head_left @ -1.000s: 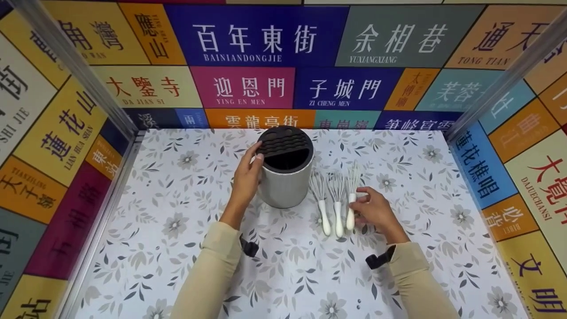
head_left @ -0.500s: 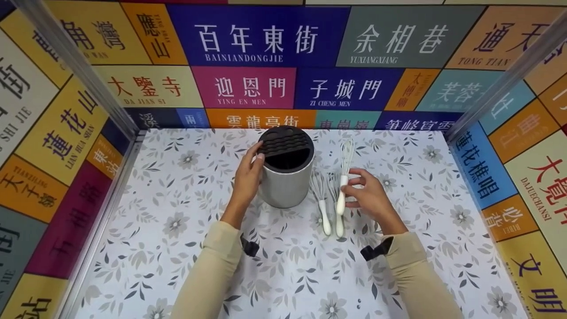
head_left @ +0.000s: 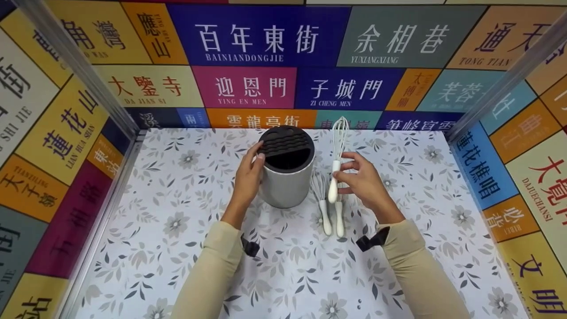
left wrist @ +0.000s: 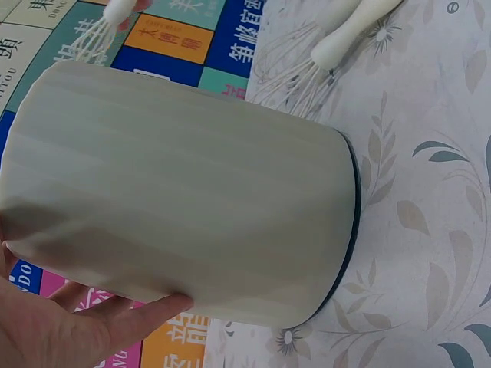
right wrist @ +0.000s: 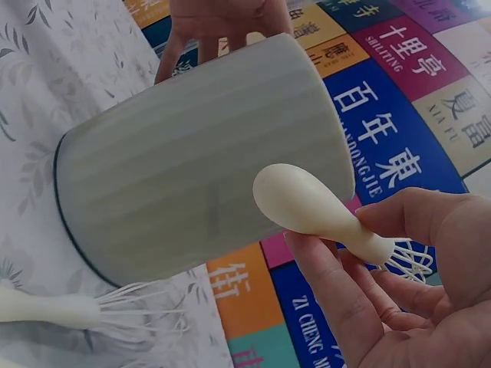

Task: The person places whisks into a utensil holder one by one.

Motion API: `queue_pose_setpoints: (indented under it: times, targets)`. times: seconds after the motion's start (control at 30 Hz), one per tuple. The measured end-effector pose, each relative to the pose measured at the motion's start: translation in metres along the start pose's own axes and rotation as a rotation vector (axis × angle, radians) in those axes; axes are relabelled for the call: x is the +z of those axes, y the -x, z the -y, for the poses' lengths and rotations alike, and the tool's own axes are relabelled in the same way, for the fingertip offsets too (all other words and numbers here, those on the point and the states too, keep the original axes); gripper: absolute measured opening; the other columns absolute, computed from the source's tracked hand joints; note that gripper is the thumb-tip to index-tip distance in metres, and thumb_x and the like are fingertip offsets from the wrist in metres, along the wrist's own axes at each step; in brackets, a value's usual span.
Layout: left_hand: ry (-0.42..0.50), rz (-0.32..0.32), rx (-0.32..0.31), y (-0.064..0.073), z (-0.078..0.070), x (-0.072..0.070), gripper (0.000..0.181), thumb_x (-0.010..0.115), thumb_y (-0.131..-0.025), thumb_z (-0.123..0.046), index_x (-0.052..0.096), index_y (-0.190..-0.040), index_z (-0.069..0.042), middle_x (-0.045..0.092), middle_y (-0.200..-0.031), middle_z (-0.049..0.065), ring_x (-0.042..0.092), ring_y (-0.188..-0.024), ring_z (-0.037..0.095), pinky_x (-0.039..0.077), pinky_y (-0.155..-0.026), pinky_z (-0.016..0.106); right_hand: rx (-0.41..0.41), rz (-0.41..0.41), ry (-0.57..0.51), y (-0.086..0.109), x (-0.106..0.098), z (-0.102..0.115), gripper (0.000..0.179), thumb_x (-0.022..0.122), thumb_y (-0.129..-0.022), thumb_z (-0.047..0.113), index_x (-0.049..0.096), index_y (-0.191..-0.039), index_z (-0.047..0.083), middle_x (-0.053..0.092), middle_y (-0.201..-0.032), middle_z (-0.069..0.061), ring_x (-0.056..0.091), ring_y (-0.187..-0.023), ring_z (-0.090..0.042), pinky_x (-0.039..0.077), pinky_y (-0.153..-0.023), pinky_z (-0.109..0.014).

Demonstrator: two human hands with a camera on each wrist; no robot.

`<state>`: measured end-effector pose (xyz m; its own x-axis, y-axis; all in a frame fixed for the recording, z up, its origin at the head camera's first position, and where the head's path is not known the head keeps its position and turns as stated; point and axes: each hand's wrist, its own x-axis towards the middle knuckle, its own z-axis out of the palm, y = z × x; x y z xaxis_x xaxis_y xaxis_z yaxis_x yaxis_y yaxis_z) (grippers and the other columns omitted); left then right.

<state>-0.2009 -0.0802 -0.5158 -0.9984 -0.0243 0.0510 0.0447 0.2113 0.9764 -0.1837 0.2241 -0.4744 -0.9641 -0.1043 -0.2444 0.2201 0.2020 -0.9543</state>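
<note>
My right hand [head_left: 361, 179] pinches a whisk [head_left: 332, 188] by its cream handle, thumb against fingers, in the head view. The whisk is raised off the table, wires up, just right of the utensil holder. That holder [head_left: 285, 186] is a pale grey ribbed cylinder with a black divided lid [head_left: 285, 141], standing upright. Against its left side rests my left hand [head_left: 249, 175], fingers fairly straight near the rim; the left wrist view shows its fingers [left wrist: 157, 313] touching the wall. Two more whisks lie side by side on the table, one whisk [head_left: 324, 217] nearer the holder, the other whisk [head_left: 339, 221] partly covered.
A white floral cloth [head_left: 283, 274] covers the table. Behind it stands a wall [head_left: 248, 86] of coloured panels with lettering, and similar panels close in the left and right sides. Metal posts [head_left: 500, 79] mark the back corners.
My right hand has lifted the rightmost whisk off the table and carried it up and left, toward the holder. My left hand has stayed at the holder's side.
</note>
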Motion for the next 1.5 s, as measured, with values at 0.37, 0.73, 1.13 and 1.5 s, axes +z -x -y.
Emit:
queue_pose_setpoints:
  times: [0.37, 0.73, 1.13, 1.5]
  targets:
    - [0.014, -0.009, 0.009, 0.0, -0.002, 0.002, 0.044, 0.045, -0.108, -0.046, 0.048, -0.151, -0.039, 0.04, -0.161, 0.001, 0.05, -0.138, 0.025, 0.051, -0.096, 0.047, -0.054, 0.021, -0.05, -0.007, 0.018, 0.032, 0.064, 0.071, -0.092, 0.008, 0.042, -0.149, 0.011, 0.056, -0.119, -0.013, 0.07, -0.092, -0.024, 0.063, -0.073, -0.047]
    - [-0.012, -0.019, 0.014, 0.001, 0.0, 0.002, 0.044, 0.044, -0.108, -0.047, 0.048, -0.151, -0.037, 0.042, -0.16, 0.003, 0.048, -0.137, 0.025, 0.049, -0.098, 0.047, -0.201, -0.035, -0.124, -0.017, 0.037, 0.067, 0.059, 0.068, -0.091, 0.003, 0.044, -0.143, 0.013, 0.058, -0.117, -0.012, 0.071, -0.09, -0.025, 0.063, -0.072, -0.047]
    - [-0.02, -0.037, 0.001, 0.002, 0.0, 0.003, 0.044, 0.044, -0.108, -0.047, 0.048, -0.151, -0.038, 0.042, -0.159, 0.003, 0.049, -0.134, 0.025, 0.047, -0.102, 0.048, -0.353, -0.056, -0.141, -0.03, 0.068, 0.095, 0.055, 0.068, -0.09, 0.002, 0.04, -0.136, 0.016, 0.058, -0.117, -0.011, 0.07, -0.091, -0.028, 0.063, -0.072, -0.042]
    - [-0.019, -0.033, -0.001, 0.001, -0.001, 0.003, 0.045, 0.044, -0.108, -0.049, 0.048, -0.151, -0.039, 0.044, -0.157, 0.003, 0.055, -0.122, 0.026, 0.051, -0.088, 0.042, -0.475, -0.051, 0.102, -0.039, 0.099, 0.075, 0.056, 0.07, -0.09, 0.003, 0.039, -0.136, 0.009, 0.06, -0.118, -0.012, 0.072, -0.091, -0.024, 0.059, -0.077, -0.033]
